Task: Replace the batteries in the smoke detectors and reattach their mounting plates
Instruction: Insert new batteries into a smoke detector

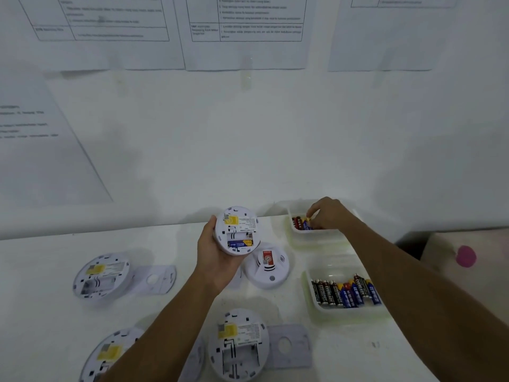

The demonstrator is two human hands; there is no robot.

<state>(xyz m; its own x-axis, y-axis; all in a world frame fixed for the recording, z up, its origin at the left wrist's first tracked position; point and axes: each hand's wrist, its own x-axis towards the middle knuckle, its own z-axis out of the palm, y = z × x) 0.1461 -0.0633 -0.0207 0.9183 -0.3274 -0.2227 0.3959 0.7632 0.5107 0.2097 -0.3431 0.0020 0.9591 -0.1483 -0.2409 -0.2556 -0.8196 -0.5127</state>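
Gripping an upturned smoke detector (237,230) above the table (41,271), my left hand (217,257) curls round its rim, one battery (240,243) seated in the open bay. Far right, my right hand (329,213) dips curled fingers among the batteries (300,223) in the far tray (316,236); whether they pinch one, I cannot tell.

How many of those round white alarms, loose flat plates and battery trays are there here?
Smoke detectors: 5, one held in the left hand
Mounting plates: 2 in clear view; a third may hide behind the forearm
Battery trays: 2, the right hand pinching a battery in the far one
Total: 9
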